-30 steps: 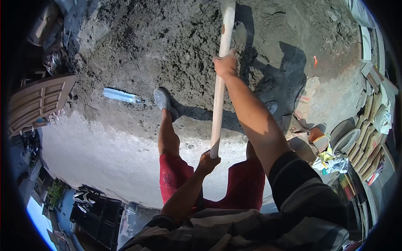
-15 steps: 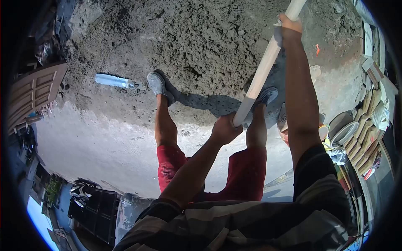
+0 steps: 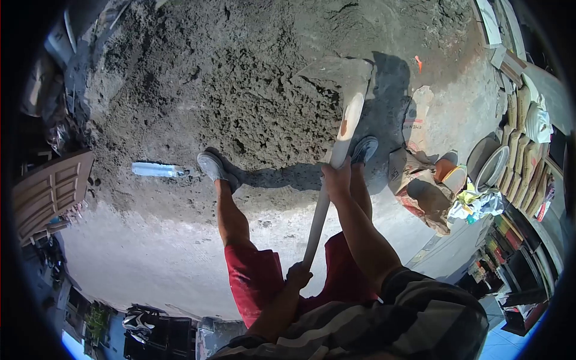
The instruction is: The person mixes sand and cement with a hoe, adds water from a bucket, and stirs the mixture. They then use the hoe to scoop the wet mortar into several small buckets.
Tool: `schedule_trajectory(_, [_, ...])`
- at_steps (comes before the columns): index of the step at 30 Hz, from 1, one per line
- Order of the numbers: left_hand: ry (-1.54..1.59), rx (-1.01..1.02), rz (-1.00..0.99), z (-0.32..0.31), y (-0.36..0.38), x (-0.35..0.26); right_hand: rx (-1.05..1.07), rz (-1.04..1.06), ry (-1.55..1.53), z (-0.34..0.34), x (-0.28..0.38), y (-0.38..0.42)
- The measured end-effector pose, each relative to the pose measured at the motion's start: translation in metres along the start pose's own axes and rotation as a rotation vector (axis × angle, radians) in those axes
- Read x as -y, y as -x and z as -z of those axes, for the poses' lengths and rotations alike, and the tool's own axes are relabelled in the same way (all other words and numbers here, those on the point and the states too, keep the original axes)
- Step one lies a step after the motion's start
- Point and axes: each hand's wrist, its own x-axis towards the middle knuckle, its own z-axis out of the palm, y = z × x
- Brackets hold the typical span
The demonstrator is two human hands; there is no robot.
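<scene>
A long wooden handle (image 3: 318,219) slants up from my lap to a shovel blade (image 3: 345,71), smeared grey and lying at the edge of wet grey mortar (image 3: 258,114). Around the lower end of the handle, near my red shorts, my left hand (image 3: 297,276) is closed. Higher up, my right hand (image 3: 337,179) wraps round the same handle, between my two shoes. The mortar spreads in a rough, lumpy layer ahead of my feet.
A pale blue strip (image 3: 157,170) lies left of my shoes. Torn paper bags (image 3: 426,195), a round basin (image 3: 493,170) and stacked sacks (image 3: 521,162) are on the right. A wooden panel (image 3: 54,192) stands at the left.
The handle has come down and back toward my body, and the shovel blade has come into view. Both hands are lower, with my right hand now near my right shoe.
</scene>
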Motion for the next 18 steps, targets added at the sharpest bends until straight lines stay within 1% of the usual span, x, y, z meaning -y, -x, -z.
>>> schedule_trajectory(1, [0.025,-0.041,-0.002,0.032,0.013,-0.04,-0.034,0.092,-0.054,0.015,0.024,-0.006])
schedule_trajectory(2, [0.127,-0.129,-0.146,0.047,0.008,-0.058,-0.064,0.179,-0.104,0.031,0.036,-0.019])
schedule_trajectory(3, [0.156,-0.106,-0.184,0.08,0.001,-0.097,-0.135,0.453,-0.13,0.048,0.042,-0.058])
schedule_trajectory(4, [0.202,-0.065,-0.26,0.109,-0.011,-0.13,-0.11,0.315,-0.196,0.062,0.101,-0.069])
schedule_trajectory(5, [0.384,0.03,-0.418,0.139,-0.031,-0.157,-0.162,0.252,-0.155,0.073,0.157,-0.083])
schedule_trajectory(6, [0.137,-0.15,-0.451,0.177,-0.042,-0.206,-0.159,0.391,-0.194,0.086,0.168,-0.15])
schedule_trajectory(7, [0.173,-0.252,-0.543,0.214,-0.055,-0.239,-0.185,0.531,-0.201,0.089,0.211,-0.183])
schedule_trajectory(8, [0.198,-0.309,-0.618,0.244,-0.075,-0.264,-0.207,0.422,-0.187,0.09,0.243,-0.219])
schedule_trajectory(9, [0.216,-0.297,-0.607,0.279,-0.082,-0.294,-0.264,0.507,-0.247,0.087,0.27,-0.254])
schedule_trajectory(10, [0.222,-0.281,-0.596,0.292,-0.081,-0.304,-0.208,0.445,-0.193,0.089,0.288,-0.292])
schedule_trajectory(11, [0.227,-0.265,-0.584,0.305,-0.079,-0.314,-0.301,0.374,-0.049,0.078,0.296,-0.317])
schedule_trajectory(12, [0.242,-0.255,-0.523,0.304,-0.074,-0.314,-0.314,0.373,0.058,0.061,0.27,-0.349])
schedule_trajectory(13, [0.254,-0.256,-0.471,0.308,-0.072,-0.314,-0.332,0.347,0.14,0.042,0.259,-0.329])
schedule_trajectory(14, [0.259,-0.252,-0.419,0.304,-0.067,-0.299,-0.347,0.319,0.222,0.023,0.248,-0.31])
schedule_trajectory(15, [0.264,-0.247,-0.358,0.287,-0.06,-0.27,-0.292,0.242,0.259,0.011,0.246,-0.261])
schedule_trajectory(16, [0.469,-0.204,-0.362,0.255,-0.063,-0.231,-0.242,0.222,0.344,-0.001,0.227,-0.239])
schedule_trajectory(17, [0.564,-0.134,-0.274,0.234,-0.046,-0.21,-0.175,0.134,0.398,-0.008,0.215,-0.205])
schedule_trajectory(18, [0.517,-0.181,-0.232,0.208,-0.034,-0.183,-0.157,0.163,0.454,-0.017,0.191,-0.182])
